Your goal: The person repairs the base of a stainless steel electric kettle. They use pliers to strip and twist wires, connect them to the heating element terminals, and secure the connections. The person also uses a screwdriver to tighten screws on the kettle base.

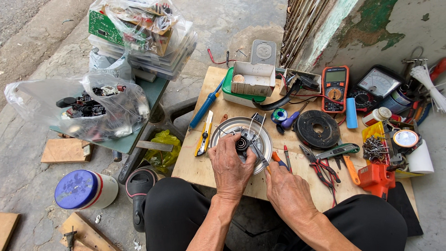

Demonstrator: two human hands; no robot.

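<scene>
So, quick rundown for you:
Left hand: yours, lying on the round metal plate, fingers curled together over the small dark part at its centre, steadying it.
Right hand: fingers pinched on a thin screwdriver; tip angled up-left toward the dark part. Can't tell if tip touches.
Plate: sits mid-board, toward the near edge, between the yellow utility knife on its left and the black round disc on its right.
Board: pale plywood across your knees; near-left corner is bare, the only open patch.
Left edge: knife lies just inside it; blue soldering iron runs along it further back.
Right of your right hand: red-handled pliers, a green cutter and an orange drill, packed close. Little room that way.
Back edge: white cardboard box on a green tray, orange multimeter, analogue meter against the wall.
Far right: yellow box of screws, tape roll, crowding the board's edge.
Off-board, left: clear bags of parts on a green stand; blue-lidded tub on the concrete below.
</scene>
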